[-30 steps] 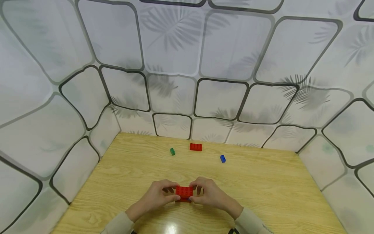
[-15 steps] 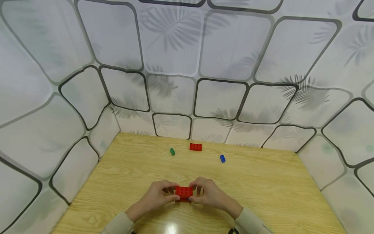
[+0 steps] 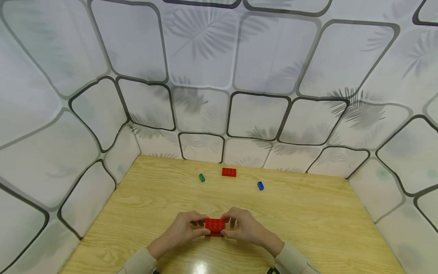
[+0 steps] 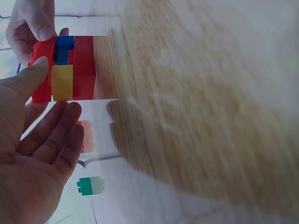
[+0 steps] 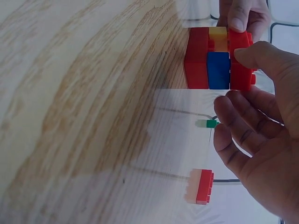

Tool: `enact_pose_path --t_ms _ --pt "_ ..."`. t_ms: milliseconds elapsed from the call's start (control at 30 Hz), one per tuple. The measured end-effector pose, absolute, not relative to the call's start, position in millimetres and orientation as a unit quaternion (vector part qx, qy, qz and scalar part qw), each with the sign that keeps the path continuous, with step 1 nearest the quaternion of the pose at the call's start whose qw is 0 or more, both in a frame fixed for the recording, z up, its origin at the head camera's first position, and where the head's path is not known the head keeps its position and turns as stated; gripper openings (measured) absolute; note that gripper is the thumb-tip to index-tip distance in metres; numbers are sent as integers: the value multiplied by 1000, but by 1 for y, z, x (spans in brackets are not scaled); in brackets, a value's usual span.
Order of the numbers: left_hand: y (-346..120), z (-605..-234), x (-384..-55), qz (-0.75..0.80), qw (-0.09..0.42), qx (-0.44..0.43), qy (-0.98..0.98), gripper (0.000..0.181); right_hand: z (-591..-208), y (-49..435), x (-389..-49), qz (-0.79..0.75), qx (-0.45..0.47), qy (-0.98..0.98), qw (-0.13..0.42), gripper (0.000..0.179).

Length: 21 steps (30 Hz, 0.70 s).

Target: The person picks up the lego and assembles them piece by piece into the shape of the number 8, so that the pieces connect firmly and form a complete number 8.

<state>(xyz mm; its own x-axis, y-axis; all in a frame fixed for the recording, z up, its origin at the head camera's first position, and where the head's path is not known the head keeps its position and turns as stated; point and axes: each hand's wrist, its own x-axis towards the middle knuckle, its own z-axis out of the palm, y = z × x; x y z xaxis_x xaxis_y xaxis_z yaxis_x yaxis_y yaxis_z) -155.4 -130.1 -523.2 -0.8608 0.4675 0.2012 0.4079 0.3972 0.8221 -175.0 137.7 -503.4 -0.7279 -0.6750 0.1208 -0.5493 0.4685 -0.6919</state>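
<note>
Stack (image 4: 64, 77) seems built — left hand (image 3: 184, 225), right hand (image 3: 243, 224) pinch top brick (image 3: 215, 223); green brick (image 3: 202, 177), red brick (image 3: 229, 172), blue brick (image 3: 261, 185) loose beyond stack.

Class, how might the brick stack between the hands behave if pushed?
The stack would probably slide, not roll: its bottom red brick looks flat-sided. The top red brick might shift, since a thin dark line shows beneath it.

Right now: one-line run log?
left fingers: grip top red brick; right fingers: same; middle layer: yellow brick, inner blue brick; under: base red brick; loose: far red brick, green brick, far blue brick
</note>
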Motion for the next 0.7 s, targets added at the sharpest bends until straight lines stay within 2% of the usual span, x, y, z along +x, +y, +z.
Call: enact_pose_path --t_ms 467,700 --pt "-131 -520 -155 468 36 273 840 41 -502 138 -175 -381 -337 854 110 26" --pt "-130 -522 -155 467 43 269 841 42 -506 138 -175 -384 -342 852 102 25"
